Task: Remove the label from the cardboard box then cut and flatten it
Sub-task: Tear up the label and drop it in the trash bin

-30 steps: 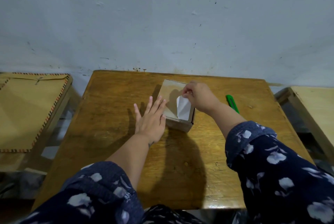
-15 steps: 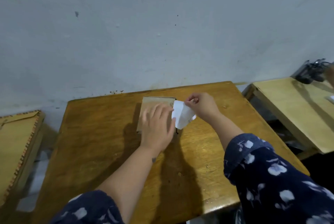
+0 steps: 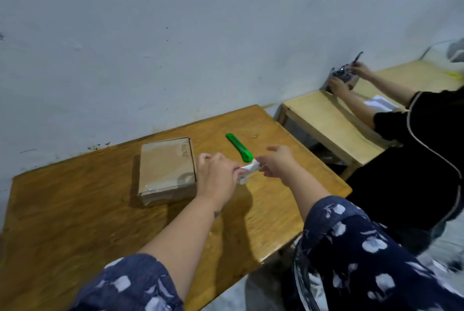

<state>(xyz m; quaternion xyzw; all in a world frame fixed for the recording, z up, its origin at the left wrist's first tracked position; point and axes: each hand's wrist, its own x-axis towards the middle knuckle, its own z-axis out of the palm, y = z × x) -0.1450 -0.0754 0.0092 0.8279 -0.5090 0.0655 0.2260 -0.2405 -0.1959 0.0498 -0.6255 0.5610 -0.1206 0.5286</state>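
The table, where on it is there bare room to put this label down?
Bare wood lies left of the box and along the near table edge. It is crowded right of the box, around both hands, the label and the green cutter.

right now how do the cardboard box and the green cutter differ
The cardboard box is brown, broad and squarish; the green cutter is bright green, slim and long. The box is much the larger. The box lies left of both hands; the cutter lies beyond them, its near end beside the white label they hold. Both rest untouched on the wooden table.
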